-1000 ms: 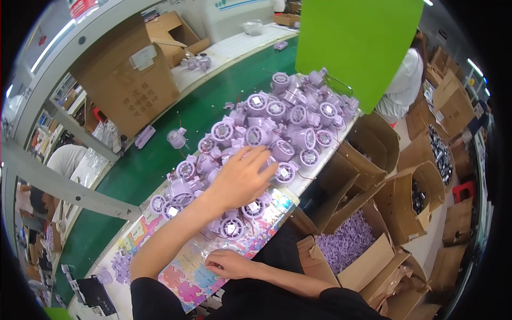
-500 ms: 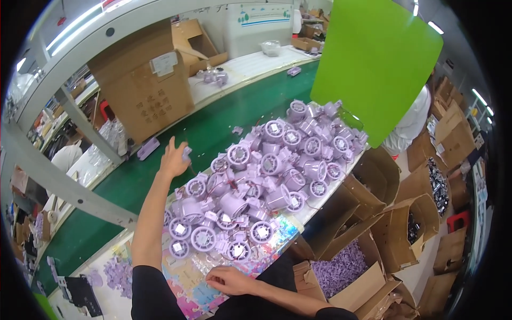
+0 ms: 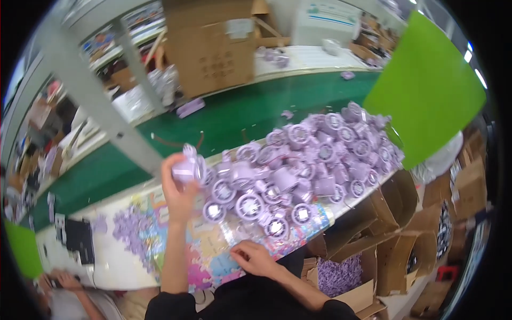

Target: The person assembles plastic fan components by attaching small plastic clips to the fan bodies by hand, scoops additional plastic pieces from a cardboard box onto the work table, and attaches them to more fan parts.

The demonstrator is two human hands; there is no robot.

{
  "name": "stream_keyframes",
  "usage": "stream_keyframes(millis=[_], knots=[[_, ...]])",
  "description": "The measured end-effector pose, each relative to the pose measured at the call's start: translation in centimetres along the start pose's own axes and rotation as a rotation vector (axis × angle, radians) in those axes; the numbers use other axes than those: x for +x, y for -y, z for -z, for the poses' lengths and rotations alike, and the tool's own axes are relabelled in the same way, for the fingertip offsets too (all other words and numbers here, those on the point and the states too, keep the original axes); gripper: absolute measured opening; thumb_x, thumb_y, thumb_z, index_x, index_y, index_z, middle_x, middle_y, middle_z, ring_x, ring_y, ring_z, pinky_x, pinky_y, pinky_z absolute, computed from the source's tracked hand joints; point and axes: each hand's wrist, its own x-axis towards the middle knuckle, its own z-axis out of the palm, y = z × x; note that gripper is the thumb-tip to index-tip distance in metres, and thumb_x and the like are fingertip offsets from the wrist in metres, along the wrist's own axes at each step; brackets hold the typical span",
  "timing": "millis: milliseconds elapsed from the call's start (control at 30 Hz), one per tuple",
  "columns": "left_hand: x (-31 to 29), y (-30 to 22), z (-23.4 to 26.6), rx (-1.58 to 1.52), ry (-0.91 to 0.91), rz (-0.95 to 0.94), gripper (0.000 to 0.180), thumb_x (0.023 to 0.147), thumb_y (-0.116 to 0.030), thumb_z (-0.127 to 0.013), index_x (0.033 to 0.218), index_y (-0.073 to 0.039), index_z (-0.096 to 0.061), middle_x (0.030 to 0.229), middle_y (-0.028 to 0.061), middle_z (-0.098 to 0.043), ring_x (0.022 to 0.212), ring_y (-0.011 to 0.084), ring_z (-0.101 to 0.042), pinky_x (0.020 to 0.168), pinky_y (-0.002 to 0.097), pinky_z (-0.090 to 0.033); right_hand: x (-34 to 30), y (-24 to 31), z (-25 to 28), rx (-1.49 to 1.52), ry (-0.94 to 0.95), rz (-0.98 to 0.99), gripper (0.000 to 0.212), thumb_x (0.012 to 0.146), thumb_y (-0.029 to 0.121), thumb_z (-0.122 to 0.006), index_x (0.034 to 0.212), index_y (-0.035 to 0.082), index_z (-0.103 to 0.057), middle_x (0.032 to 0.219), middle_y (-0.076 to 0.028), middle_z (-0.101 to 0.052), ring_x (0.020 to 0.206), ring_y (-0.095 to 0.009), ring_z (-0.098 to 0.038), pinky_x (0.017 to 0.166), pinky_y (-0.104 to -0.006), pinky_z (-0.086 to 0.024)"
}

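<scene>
My left hand (image 3: 178,189) is raised at the left end of a heap, its fingers wrapped round a light purple fan housing (image 3: 188,169). Thin dark wires (image 3: 176,143) with a pale end stick out above that housing. Beside it, a big pile of similar purple fan housings (image 3: 285,176), many with white squares at their round centres, covers the bench. My right hand (image 3: 256,258) lies low over a colourful puzzle-patterned mat (image 3: 218,264), fingers loosely bent, thumb apart, nothing visible in it. Motion blurs the left fingertips.
Behind the pile runs a green conveyor belt (image 3: 229,114) with a purple piece (image 3: 190,108) on it. Small purple parts (image 3: 130,229) lie at the left. A green panel (image 3: 426,96) stands at the right, above open cardboard boxes (image 3: 368,290). Another person's hands (image 3: 61,280) show at lower left.
My left hand has come back from over the belt to the pile's left end, now plainly with a fan housing in it. The view has swung left. My right hand stays over the mat.
</scene>
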Motion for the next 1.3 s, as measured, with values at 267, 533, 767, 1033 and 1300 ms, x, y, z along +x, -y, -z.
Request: stream_keyframes(millis=[267, 533, 767, 1033, 1300], knots=[[-17.6, -0.9, 8.1, 0.216, -0.277, 0.383, 0.041, 0.073, -0.006, -0.070, 0.112, -0.002, -0.058, 0.106, 0.0074, -0.057, 0.097, 0.0171, -0.057, 0.089, 0.0309, -0.046, 3.4, 9.5, 3.2, -0.224, 0.291, 0.313, 0.012, 0.084, 0.009, -0.071, 0.093, 0.003, -0.066, 0.080, -0.008, -0.061, 0.072, -0.022, -0.063, 0.062, -0.0325, -0.051], [-18.3, -0.4, 8.9, 0.277, -0.236, 0.344, 0.036, 0.077, -0.013, -0.067, 0.109, 0.002, -0.062, 0.099, 0.0079, -0.063, 0.087, 0.0151, -0.059, 0.079, 0.0279, -0.049, 21.6, 11.7, 13.1, -1.023, 0.192, 0.772, 0.011, 0.079, 0.016, -0.066, 0.080, 0.006, -0.061, 0.079, -0.011, -0.063, 0.078, -0.031, -0.063, 0.070, -0.0439, -0.051], [-17.8, -0.6, 8.3, 0.251, -0.218, 0.410, 0.036, 0.078, -0.013, -0.067, 0.111, 0.002, -0.063, 0.091, 0.0073, -0.063, 0.081, 0.0148, -0.059, 0.075, 0.0281, -0.048, 34.8, -5.5, 23.5, -1.386, 0.241, -0.128, 0.025, 0.083, 0.017, -0.065, 0.104, 0.004, -0.068, 0.110, -0.018, -0.069, 0.108, -0.035, -0.065, 0.090, -0.0435, -0.055], [-17.7, -0.3, 8.4, 0.236, -0.241, 0.409, 0.040, 0.078, -0.020, -0.068, 0.110, 0.003, -0.063, 0.096, 0.0086, -0.064, 0.084, 0.0155, -0.059, 0.076, 0.0286, -0.049, 37.0, -12.2, 23.2, -1.417, 0.441, -0.261, 0.031, 0.077, 0.011, -0.076, 0.105, 0.001, -0.067, 0.106, -0.021, -0.070, 0.105, -0.038, -0.066, 0.089, -0.0449, -0.055], [-18.0, -0.5, 9.0, 0.211, -0.289, 0.380, 0.041, 0.078, -0.017, -0.067, 0.113, 0.002, -0.062, 0.100, 0.0089, -0.064, 0.087, 0.0158, -0.060, 0.079, 0.0287, -0.049, 35.9, 0.1, 16.4, -1.154, 0.378, 0.236, 0.020, 0.084, 0.009, -0.062, 0.103, 0.007, -0.068, 0.108, -0.019, -0.062, 0.098, -0.036, -0.066, 0.084, -0.0458, -0.055]])
